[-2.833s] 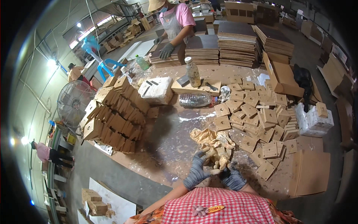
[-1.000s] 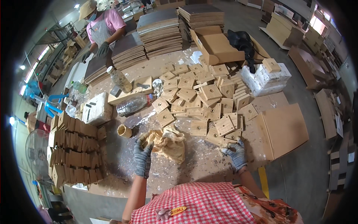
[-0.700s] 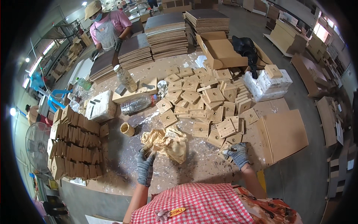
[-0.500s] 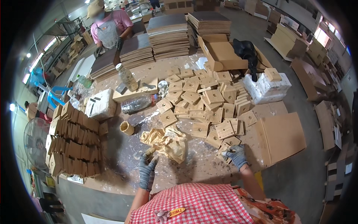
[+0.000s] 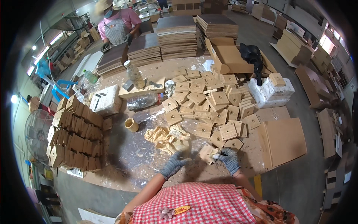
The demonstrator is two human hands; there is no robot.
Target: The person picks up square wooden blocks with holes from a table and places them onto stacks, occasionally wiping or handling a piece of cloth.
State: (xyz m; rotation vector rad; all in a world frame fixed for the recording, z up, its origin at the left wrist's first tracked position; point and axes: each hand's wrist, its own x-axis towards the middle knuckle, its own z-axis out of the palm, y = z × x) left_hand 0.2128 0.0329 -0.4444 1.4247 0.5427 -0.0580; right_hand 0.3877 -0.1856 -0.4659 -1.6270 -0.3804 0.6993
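Head view. Both hands gloved in grey knit, low over the tabletop (image 5: 123, 156) just ahead of the person's chest.

Right hand (image 5: 228, 159) — fingers closed on a small square wooden block (image 5: 207, 153), gripping its right edge. The block lies flat or slightly tilted, I cannot tell which. It sits just left of the right hand, in the gap between the two hands.

Left hand (image 5: 173, 164) — fingers loosely curled, palm down. It appears to hold nothing. Its fingertips come up against the near edge of a crumpled yellowish cloth (image 5: 167, 137), which lies just beyond it and slightly to its left. Whether it pinches the cloth cannot be told.

Key relation: the block is nearer the right hand, which has it, while the left hand stands a short way off on the block's left. The block is square, so no clear long axis; one corner points toward the left hand.

Surroundings — beyond the right hand, a spread heap of like wooden blocks (image 5: 209, 100), each with a centre hole. Right of it, a flat cardboard sheet (image 5: 285, 140). Far left of the left hand, stacked rows of blocks (image 5: 74, 130). A small roll of tape (image 5: 131, 124) lies beyond and left of the cloth.
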